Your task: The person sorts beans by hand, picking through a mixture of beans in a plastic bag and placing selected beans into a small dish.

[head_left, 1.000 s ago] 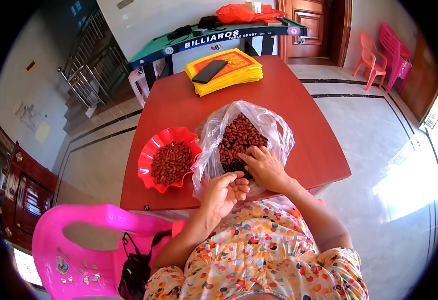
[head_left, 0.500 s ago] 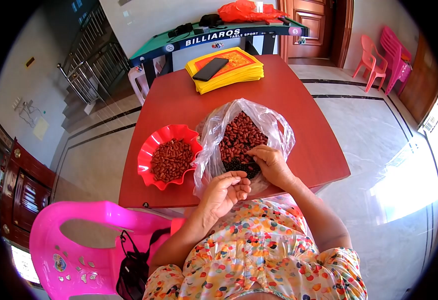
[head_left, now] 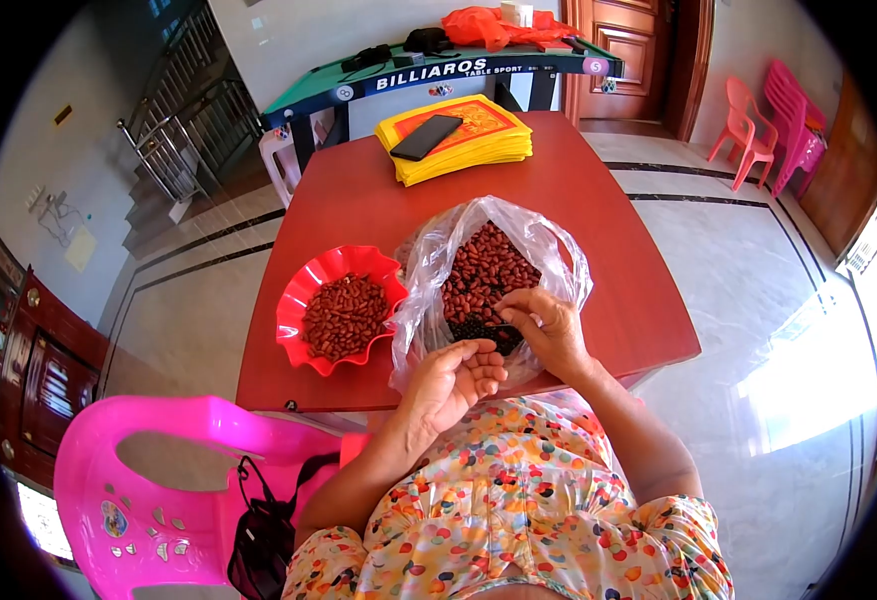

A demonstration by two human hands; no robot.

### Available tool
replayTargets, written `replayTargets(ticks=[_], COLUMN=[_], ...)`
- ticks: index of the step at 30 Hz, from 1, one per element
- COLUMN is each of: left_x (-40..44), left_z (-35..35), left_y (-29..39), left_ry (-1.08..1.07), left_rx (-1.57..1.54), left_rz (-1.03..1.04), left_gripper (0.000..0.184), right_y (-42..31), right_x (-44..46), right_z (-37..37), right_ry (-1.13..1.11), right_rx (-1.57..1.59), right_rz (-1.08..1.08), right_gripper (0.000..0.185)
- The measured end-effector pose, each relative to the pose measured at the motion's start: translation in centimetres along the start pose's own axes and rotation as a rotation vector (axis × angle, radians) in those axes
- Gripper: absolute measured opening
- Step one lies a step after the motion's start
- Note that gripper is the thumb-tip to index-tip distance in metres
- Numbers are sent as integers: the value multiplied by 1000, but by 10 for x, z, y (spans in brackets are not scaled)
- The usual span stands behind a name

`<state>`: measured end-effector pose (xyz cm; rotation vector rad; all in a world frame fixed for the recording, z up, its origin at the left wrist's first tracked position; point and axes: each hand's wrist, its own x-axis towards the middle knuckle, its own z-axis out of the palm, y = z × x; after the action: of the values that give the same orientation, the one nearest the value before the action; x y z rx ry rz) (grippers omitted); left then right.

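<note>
A clear plastic bag [head_left: 418, 345] stands open on the red table. Inside it lie many small reddish-brown beans or beads [head_left: 488, 265], with tiny black ones [head_left: 472, 328] at the near end. My left hand [head_left: 455, 382] is at the bag's near edge, palm turned up, fingers curled, thumb close against the index finger. Whatever it holds there is too small to make out. Over the bag's right side my right hand [head_left: 550, 330] pinches thumb and forefinger together; a thin thread-like line shows near the fingertips. Left of the bag sits a red wavy-rimmed bowl [head_left: 293, 305] of similar reddish-brown pieces.
At the table's [head_left: 648, 300] far end a black phone [head_left: 426, 137] rests on a stack of yellow and red printed sheets [head_left: 488, 150]. A pink chair [head_left: 93, 490] with a black bag [head_left: 263, 540] is at my left. Beyond stands a small billiard table [head_left: 458, 73].
My right hand has shifted very slightly, its fingers still pinched above the bag. The left hand keeps nearly the same pose. The whole view has moved a little.
</note>
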<state>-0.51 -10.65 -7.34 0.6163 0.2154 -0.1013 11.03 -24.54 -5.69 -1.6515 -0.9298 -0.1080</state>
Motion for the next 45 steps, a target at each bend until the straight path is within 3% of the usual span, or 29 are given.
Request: replayTargets(ticks=[3, 8, 12, 14, 26, 29, 39, 45], left_x=[0, 1, -1, 0, -1, -1, -1, 0], left_z=[4, -2, 3, 4, 5, 4, 4, 3], left_y=[1, -1, 1, 0, -4, -4, -5, -5], left_ry=[-23, -107, 11, 36, 43, 29, 19, 18], left_rx=[-40, -151, -113, -110, -87, -91, -93, -99], left_rz=[-10, 9, -46, -41, 6, 12, 15, 13], left_gripper=[27, 29, 29, 30, 28, 27, 25, 25], right_y=[-5, -18, -5, 14, -2, 6, -2, 6], right_x=[0, 3, 6, 10, 10, 8, 9, 8], right_z=[2, 6, -9, -21, -28, -26, -26, -21], right_ry=[-113, -209, -16, -26, -370, -337, -348, -176], right_rx=[-23, 12, -24, -79, -446, -411, -452, -359], right_rz=[-302, -534, 24, 136, 165, 61, 114, 73], right_gripper=[11, 13, 12, 13, 16, 15, 13, 11])
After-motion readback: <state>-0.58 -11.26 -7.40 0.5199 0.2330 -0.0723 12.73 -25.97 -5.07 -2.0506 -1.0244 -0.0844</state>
